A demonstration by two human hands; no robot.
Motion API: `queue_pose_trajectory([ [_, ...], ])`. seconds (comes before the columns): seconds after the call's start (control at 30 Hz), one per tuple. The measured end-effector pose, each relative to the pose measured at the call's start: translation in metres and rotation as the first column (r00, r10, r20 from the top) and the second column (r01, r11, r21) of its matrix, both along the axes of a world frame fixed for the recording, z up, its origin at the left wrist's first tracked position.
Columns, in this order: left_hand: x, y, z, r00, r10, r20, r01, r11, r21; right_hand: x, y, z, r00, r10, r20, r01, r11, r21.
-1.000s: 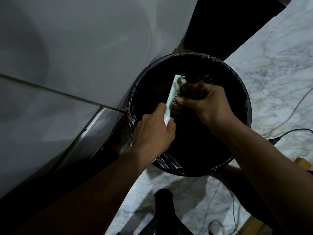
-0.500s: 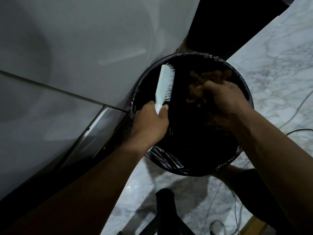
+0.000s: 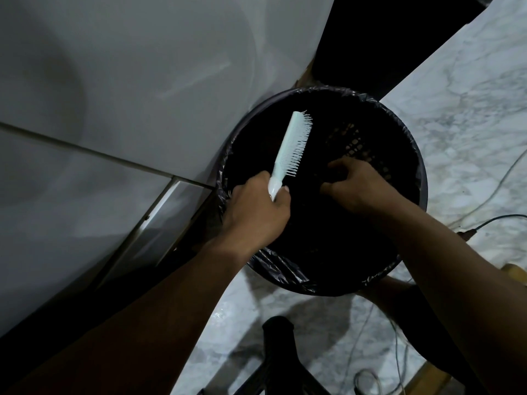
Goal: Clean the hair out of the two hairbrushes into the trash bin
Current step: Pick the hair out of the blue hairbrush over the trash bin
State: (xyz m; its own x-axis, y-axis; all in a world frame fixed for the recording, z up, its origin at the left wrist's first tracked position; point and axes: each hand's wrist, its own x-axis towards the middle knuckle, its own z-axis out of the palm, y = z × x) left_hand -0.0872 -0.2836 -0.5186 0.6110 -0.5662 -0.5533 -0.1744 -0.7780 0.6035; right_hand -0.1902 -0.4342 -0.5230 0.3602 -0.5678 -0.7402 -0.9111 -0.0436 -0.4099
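A pale mint hairbrush (image 3: 293,143) points up and away over the round black trash bin (image 3: 410,155), which is lined with a dark plastic bag. Its bristles face right and look free of hair. My left hand (image 3: 256,212) grips the brush by its handle at the bin's left rim. My right hand (image 3: 356,183) hovers over the middle of the bin, fingers loosely curled and apart, with no hair visible in it. The bin's inside is too dark to show its contents. Only one hairbrush is in view.
A white wall or cabinet panel (image 3: 128,95) stands close against the bin's left side. The floor is white marble (image 3: 470,109). Cables (image 3: 484,223) run along the floor at right. A dark stool or stand (image 3: 278,352) sits near my feet.
My right hand pulled a clump of hair off the brush, carried it right over the bin, and now holds none. The left hand tilted the brush away to the left.
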Motion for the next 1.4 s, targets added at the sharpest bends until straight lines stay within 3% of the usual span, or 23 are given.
queue_pose_trajectory([
  [0.07,-0.002,0.0,0.001,0.998,-0.052,0.018,0.052,0.999,-0.015,0.003,0.002,-0.002,0.978,-0.152,0.146,0.143,0.987,0.066],
  [0.13,-0.004,0.0,0.001,0.996,-0.091,0.021,0.091,0.995,-0.038,0.008,0.003,0.002,0.862,-0.426,0.275,0.347,0.891,0.292],
  [0.2,-0.005,-0.001,0.0,0.995,-0.102,0.007,0.102,0.993,-0.061,0.01,0.002,0.005,0.765,-0.552,0.332,0.402,0.812,0.423],
  [0.3,-0.007,-0.002,0.0,0.996,-0.084,-0.027,0.081,0.993,-0.089,0.009,0.003,0.001,0.721,-0.564,0.402,0.398,0.813,0.426],
  [0.43,-0.012,-0.003,-0.003,0.992,-0.093,-0.087,0.082,0.99,-0.118,0.011,0.01,0.001,0.613,-0.685,0.392,0.488,0.72,0.494],
  [0.67,-0.012,-0.003,-0.006,0.986,-0.087,-0.139,0.062,0.984,-0.17,0.011,0.013,-0.004,0.591,-0.664,0.458,0.542,0.748,0.384],
  [0.83,-0.011,-0.006,-0.002,0.97,-0.043,-0.24,0.0,0.984,-0.179,0.011,0.014,-0.007,0.557,-0.694,0.457,0.574,0.719,0.392],
  [1.0,-0.007,-0.007,-0.001,0.955,0.055,-0.292,-0.09,0.99,-0.108,0.012,0.009,0.001,0.447,-0.786,0.426,0.666,0.611,0.428],
  [1.07,-0.007,-0.006,-0.001,0.965,0.034,-0.261,-0.06,0.994,-0.092,0.01,0.006,0.004,0.52,-0.711,0.473,0.65,0.689,0.321],
  [1.2,-0.015,-0.005,0.001,0.984,-0.066,-0.162,0.052,0.995,-0.089,0.011,0.014,0.006,0.734,-0.323,0.598,0.384,0.923,0.029],
  [1.27,-0.02,-0.003,0.003,0.987,-0.11,-0.121,0.1,0.991,-0.084,0.012,0.019,0.004,0.768,-0.249,0.59,0.339,0.94,-0.045],
  [1.4,-0.027,-0.001,0.006,0.987,-0.15,-0.065,0.141,0.983,-0.119,0.014,0.022,0.002,0.722,-0.317,0.615,0.465,0.881,-0.092],
])
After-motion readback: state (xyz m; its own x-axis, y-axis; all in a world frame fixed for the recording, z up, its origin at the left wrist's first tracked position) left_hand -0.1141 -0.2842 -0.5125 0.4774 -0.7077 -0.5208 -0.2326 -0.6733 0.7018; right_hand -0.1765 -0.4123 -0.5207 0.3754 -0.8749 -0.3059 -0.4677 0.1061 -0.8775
